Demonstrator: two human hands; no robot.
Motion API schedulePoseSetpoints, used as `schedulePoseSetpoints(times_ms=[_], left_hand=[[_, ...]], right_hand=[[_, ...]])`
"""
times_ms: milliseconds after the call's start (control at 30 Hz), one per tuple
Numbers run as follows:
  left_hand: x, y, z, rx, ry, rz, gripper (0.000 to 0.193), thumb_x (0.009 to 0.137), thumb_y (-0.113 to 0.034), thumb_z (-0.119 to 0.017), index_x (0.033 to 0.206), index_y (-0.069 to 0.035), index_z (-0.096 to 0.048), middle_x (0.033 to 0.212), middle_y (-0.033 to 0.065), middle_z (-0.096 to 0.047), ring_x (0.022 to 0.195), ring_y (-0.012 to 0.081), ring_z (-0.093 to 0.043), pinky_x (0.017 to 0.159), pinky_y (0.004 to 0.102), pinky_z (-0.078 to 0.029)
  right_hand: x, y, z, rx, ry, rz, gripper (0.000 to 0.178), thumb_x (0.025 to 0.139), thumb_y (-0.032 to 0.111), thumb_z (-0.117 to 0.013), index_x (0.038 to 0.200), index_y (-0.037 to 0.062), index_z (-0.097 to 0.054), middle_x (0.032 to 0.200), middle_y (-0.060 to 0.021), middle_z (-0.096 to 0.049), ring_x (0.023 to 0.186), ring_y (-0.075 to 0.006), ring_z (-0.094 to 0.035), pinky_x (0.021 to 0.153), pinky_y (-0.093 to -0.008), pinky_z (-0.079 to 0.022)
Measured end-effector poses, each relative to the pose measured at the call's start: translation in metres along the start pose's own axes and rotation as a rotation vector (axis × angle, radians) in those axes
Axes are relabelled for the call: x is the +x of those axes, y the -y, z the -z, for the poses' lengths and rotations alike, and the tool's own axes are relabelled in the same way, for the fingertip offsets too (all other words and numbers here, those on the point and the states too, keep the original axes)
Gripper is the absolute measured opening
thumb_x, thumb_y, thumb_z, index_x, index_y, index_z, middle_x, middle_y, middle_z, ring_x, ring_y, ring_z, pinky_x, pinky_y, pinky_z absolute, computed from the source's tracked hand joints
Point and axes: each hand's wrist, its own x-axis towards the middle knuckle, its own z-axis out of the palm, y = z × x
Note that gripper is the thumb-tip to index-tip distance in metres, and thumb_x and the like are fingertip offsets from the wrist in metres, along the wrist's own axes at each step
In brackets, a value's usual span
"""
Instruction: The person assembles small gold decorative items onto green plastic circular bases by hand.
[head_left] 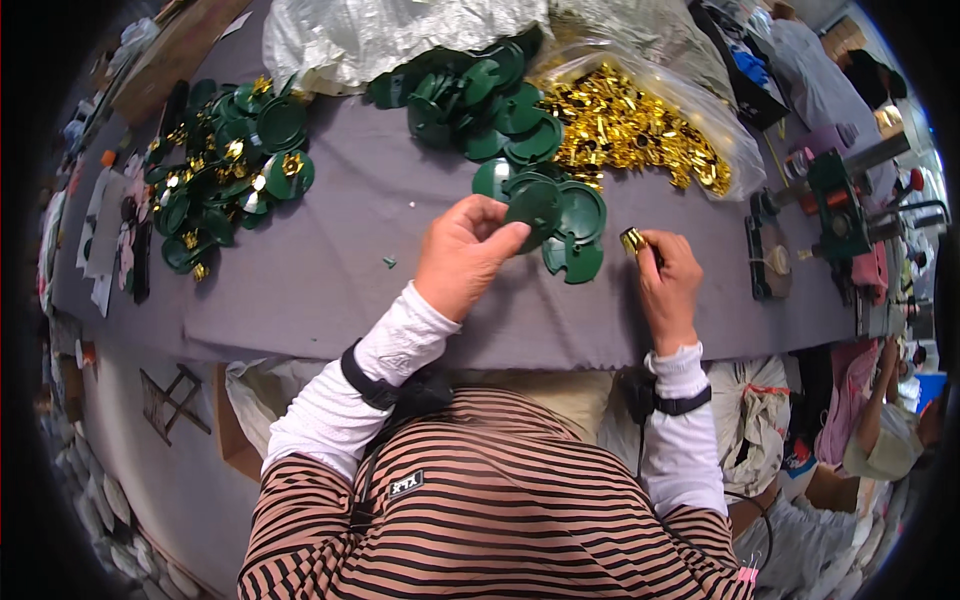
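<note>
My left hand (462, 255) pinches a round dark green plastic disc (536, 208) by its left edge, just above other green discs (580, 213) lying on the table. To the right, apart from it, my right hand (670, 285) holds a small shiny gold metal clip (633, 241) between thumb and fingers. A pile of green discs (480, 95) stretches back from the held disc. Beside that pile lies a heap of gold clips (635, 125), partly inside a clear plastic bag (745, 165). At the left is a second group of green discs (210, 165), several with gold pieces on them.
A grey cloth (330, 270) covers the table. Silvery sacking (400, 35) lies along the back. A dark green clamp-like device (838, 205) stands at the right edge. A folding stool (175, 400) is on the floor at left. Another person (880, 430) is at the far right.
</note>
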Motion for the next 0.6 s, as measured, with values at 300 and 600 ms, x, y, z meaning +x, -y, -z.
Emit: schedulePoseSetpoints(times_ms=[300,600], left_hand=[[-0.020,0.004,-0.019,0.294,0.100,-0.225,0.015,0.083,-0.005,-0.069,0.094,0.000,-0.062,0.086,0.0046,-0.068,0.075,0.0095,-0.064,0.066,0.0243,-0.050],[-0.023,0.003,-0.010,0.545,0.108,-0.421,0.018,0.076,-0.004,-0.069,0.094,0.000,-0.065,0.086,0.0116,-0.069,0.074,0.0214,-0.068,0.066,0.0298,-0.053]], right_hand=[[-0.001,0.075,-0.007,0.138,0.036,0.106,0.011,0.075,-0.002,-0.064,0.085,0.0039,-0.064,0.075,-0.0096,-0.063,0.067,-0.0276,-0.058,0.060,-0.0361,-0.046],[-0.009,0.079,-0.010,0.172,0.084,0.095,0.008,0.075,-0.001,-0.062,0.082,0.0026,-0.062,0.071,-0.0118,-0.061,0.062,-0.0282,-0.057,0.057,-0.0362,-0.045]])
